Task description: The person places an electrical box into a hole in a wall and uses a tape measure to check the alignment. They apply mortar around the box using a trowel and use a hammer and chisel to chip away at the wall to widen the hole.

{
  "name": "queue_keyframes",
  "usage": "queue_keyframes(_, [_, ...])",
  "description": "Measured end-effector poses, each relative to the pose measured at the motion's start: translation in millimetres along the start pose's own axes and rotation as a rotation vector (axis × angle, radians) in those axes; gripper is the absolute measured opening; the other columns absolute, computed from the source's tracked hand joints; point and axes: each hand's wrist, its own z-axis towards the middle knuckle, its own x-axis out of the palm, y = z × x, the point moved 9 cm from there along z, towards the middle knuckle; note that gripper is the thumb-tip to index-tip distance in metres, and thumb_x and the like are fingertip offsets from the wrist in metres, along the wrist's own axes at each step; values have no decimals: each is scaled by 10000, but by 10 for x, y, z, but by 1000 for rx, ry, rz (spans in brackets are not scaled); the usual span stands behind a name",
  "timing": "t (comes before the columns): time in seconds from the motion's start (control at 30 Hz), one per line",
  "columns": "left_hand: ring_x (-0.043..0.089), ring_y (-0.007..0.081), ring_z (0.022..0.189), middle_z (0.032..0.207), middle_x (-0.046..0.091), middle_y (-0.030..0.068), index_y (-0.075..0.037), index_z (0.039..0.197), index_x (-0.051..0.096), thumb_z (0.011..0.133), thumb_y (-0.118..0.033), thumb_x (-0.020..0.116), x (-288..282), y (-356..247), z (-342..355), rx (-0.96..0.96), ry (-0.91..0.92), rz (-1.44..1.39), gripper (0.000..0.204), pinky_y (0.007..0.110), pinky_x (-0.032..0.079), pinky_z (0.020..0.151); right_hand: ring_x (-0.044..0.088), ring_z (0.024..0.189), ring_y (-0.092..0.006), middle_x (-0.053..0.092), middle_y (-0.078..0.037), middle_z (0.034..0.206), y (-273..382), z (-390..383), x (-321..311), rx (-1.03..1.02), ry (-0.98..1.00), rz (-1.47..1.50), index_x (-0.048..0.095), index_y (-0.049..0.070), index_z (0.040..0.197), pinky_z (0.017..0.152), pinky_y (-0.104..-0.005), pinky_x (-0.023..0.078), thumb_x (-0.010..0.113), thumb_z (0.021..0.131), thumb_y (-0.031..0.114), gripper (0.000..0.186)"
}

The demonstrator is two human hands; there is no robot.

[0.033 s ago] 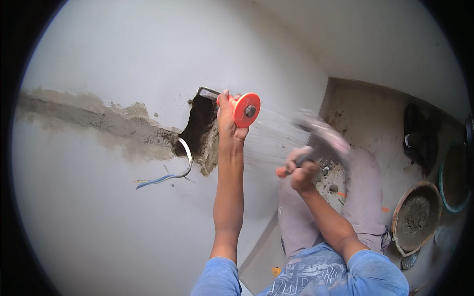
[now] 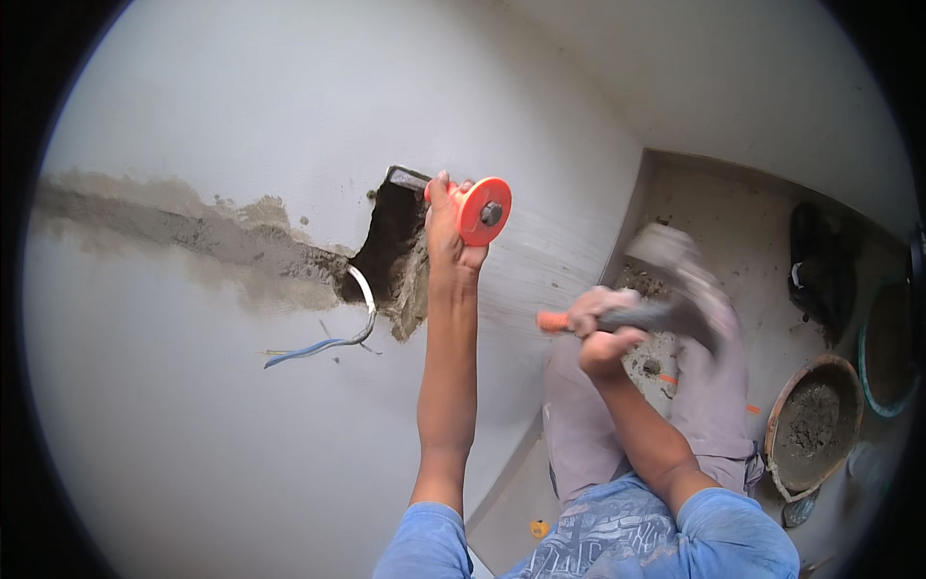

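change since earlier: nothing has visibly shifted; both hands, the chisel and the hammer sit where they did in the earlier frame
left hand: left hand [image 2: 446,232] is closed around the chisel [image 2: 409,179] just behind its orange guard [image 2: 482,210]; the guard sits between the knuckles and the struck end, seemingly to shield the grip from a missed blow
chisel: its steel tip lies against the upper edge of the hole [image 2: 391,241] in the wall [image 2: 193,444], slanted toward that rim, so it bites at the edge, not the depth
right hand: right hand [image 2: 603,333] is clenched on the hammer [image 2: 666,289]; the orange handle end [image 2: 552,320] pokes out toward the wall; the head is blurred, so its exact pose cannot be told
hammer position: well apart from the chisel's struck end, out to the right over the person's knees, which leaves swing room
edges: the hole's rim is ragged; a mortar-filled groove [image 2: 193,232] runs left from it; loose wires [image 2: 323,345] curl out of its lower edge and hang just below the left forearm's line, close to the work
open room: bare wall above and below the hole; the path between hammer and guard looks unobstructed
floor: a pan of mortar [image 2: 815,425] and a dark bag [image 2: 820,261] rest on the floor [image 2: 743,222] far right, clear of the swing
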Motion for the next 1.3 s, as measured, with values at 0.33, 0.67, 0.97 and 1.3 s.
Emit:
queue_keyframes(0.33, [594,173,729,799,553,52,-97,894,476,961,-273,524,12,-25,75,-43,75,-62,195,352,549,670,379,438,-118,446,7,550,-370,-31,148,-174,181,-453,431,48,596,416,-317,284,407,959,576,641])
queue_keyframes(0.67, [587,159,678,744,552,21,-116,843,494,958,-214,503,145,-218,218,-60,86,-66,152,352,546,637,527,568,-203,492,-122,608,-749,201,200,-324,271,-953,551,33,784,580,-395,471,432,977,497,516])
queue_keyframes(0.97, [549,138,583,703,534,-7,-122,836,495,957,-249,502,-35,-247,245,-76,1,-119,175,308,518,559,432,559,-110,431,6,602,-704,190,271,-8,360,-467,486,41,805,477,-268,377,402,945,616,598])
queue_keyframes(1.3, [613,182,744,801,599,62,-113,852,510,956,-268,504,-286,231,-305,-218,215,-236,186,332,553,698,513,612,-283,519,-153,653,-207,-386,-497,523,715,-870,530,-23,870,619,-401,426,308,976,552,625])
